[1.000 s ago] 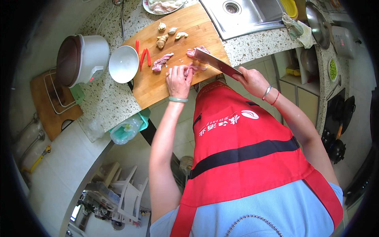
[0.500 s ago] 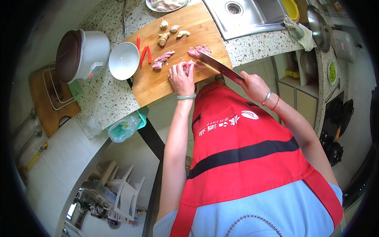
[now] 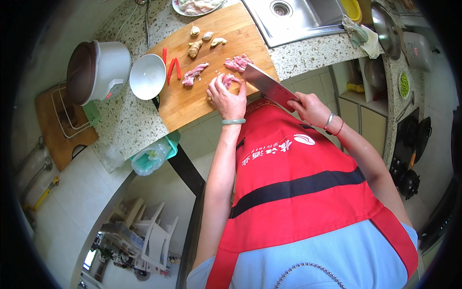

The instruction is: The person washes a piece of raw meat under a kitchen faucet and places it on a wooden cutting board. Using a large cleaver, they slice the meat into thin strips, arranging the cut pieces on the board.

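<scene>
My left hand (image 3: 226,100) rests at the near edge of a wooden cutting board (image 3: 192,108), its bent fingers on a piece of raw meat (image 3: 230,80) and its thumb held out to the right. In my right hand (image 3: 310,111) is the handle of a cleaver (image 3: 269,85), its broad blade tilted beside the meat, over the board's right edge. Just beyond lies a small pile of cut meat (image 3: 238,62). Another strip of meat (image 3: 195,74) sits further left. Red chilies (image 3: 174,71), ginger (image 3: 194,48) and garlic (image 3: 195,31) are spread across the board.
Left of the board stand a white bowl (image 3: 147,77) and a rice cooker (image 3: 108,67). A plate of pale meat (image 3: 197,6) is at the far edge. The steel sink (image 3: 308,19) lies to the right, with cloths (image 3: 363,37) beside it. Green plastic bin (image 3: 172,144) hangs below the counter.
My left hand has turned and shifted slightly right, its thumb now spread away from the fingers. The cleaver has moved a little nearer to me, and its blade shows more of its flat side.
</scene>
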### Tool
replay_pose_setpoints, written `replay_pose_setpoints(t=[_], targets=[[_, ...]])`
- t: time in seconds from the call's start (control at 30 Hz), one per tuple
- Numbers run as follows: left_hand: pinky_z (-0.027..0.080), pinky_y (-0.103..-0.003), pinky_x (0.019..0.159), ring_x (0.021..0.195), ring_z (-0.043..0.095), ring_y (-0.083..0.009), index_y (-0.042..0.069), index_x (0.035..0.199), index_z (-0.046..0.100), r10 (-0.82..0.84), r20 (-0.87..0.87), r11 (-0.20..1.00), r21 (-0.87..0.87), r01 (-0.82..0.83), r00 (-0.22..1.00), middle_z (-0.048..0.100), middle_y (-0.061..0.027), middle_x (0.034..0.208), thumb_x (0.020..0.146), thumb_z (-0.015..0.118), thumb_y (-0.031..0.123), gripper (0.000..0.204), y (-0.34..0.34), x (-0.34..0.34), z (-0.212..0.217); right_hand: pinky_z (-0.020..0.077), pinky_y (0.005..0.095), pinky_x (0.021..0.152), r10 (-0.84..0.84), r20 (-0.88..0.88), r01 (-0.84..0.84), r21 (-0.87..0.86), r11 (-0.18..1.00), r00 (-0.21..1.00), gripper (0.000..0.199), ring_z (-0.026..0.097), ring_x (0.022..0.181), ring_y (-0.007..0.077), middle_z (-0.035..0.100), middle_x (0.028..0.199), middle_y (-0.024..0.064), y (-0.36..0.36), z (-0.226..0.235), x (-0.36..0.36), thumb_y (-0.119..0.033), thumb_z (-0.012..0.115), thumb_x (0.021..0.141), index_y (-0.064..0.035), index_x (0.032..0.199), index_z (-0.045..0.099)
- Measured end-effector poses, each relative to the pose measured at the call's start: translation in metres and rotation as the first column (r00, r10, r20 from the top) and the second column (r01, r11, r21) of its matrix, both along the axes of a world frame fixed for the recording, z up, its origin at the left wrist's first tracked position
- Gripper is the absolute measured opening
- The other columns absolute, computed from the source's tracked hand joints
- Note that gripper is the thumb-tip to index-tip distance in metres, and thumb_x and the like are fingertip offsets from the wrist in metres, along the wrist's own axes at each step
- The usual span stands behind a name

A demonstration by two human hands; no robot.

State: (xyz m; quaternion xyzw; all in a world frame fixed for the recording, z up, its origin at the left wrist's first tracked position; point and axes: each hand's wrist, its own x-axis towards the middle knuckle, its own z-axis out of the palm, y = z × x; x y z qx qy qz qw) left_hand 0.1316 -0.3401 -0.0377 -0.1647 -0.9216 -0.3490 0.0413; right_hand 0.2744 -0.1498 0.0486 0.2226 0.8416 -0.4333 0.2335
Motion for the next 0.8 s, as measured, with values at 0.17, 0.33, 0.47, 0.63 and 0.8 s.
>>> replay_pose_setpoints(t=[0.17,0.33,0.47,0.63,0.8], targets=[[0.042,-0.044,0.090,0.104,0.051,-0.0323,0.005,0.114,0.055,0.018,-0.087,0.999,-0.041,-0.021,0.996,0.056,-0.0129,0.108,0.076,0.077,0.020,0.047,0.005,0.000,-0.008,0.0454,0.0500,0.059,0.042,-0.129,-0.029,0.102,0.994,0.991,0.028,0.059,0.067,0.0437,0.059,0.069,0.0249,0.003,0.000,-0.008,-0.026,0.057,0.095,-0.0008,0.084,0.052],[0.047,-0.040,0.084,0.102,0.054,-0.0299,0.004,0.112,0.057,-0.159,-0.014,0.981,0.106,0.160,0.987,0.060,-0.0121,0.106,0.080,0.071,0.007,0.035,-0.011,-0.006,-0.019,0.0461,0.0504,0.059,0.114,-0.135,-0.085,0.207,0.975,0.984,0.027,0.059,0.066,0.0437,0.059,0.067,0.0236,-0.002,-0.002,-0.017,-0.028,0.055,0.096,-0.0033,0.086,0.050],[0.047,-0.039,0.084,0.098,0.057,-0.0302,0.005,0.108,0.060,-0.141,-0.152,0.973,0.161,0.165,0.978,0.063,-0.0109,0.103,0.081,0.070,0.004,0.029,-0.010,-0.003,-0.011,0.0458,0.0517,0.057,0.125,-0.185,-0.077,0.249,0.966,0.975,0.026,0.059,0.064,0.0435,0.060,0.066,0.0224,-0.007,-0.010,-0.020,-0.029,0.055,0.096,-0.0046,0.088,0.049],[0.046,-0.039,0.082,0.093,0.057,-0.0291,0.005,0.094,0.064,-0.024,-0.119,0.960,0.276,0.056,0.993,0.064,-0.0090,0.097,0.079,0.074,0.006,0.018,-0.002,-0.001,-0.016,0.0466,0.0521,0.053,0.211,-0.230,-0.126,0.335,0.934,0.950,0.025,0.060,0.061,0.0425,0.061,0.064,0.0208,-0.018,-0.014,-0.029,-0.027,0.054,0.096,-0.0040,0.090,0.048],[0.046,-0.038,0.078,0.089,0.058,-0.0272,0.005,0.084,0.065,-0.022,-0.128,0.958,0.282,0.058,0.992,0.064,-0.0070,0.094,0.078,0.074,0.007,0.010,0.000,-0.005,-0.027,0.0478,0.0518,0.053,0.314,-0.204,-0.208,0.418,0.885,0.927,0.024,0.061,0.059,0.0413,0.061,0.063,0.0203,-0.019,-0.010,-0.034,-0.025,0.054,0.096,-0.0029,0.090,0.047]])
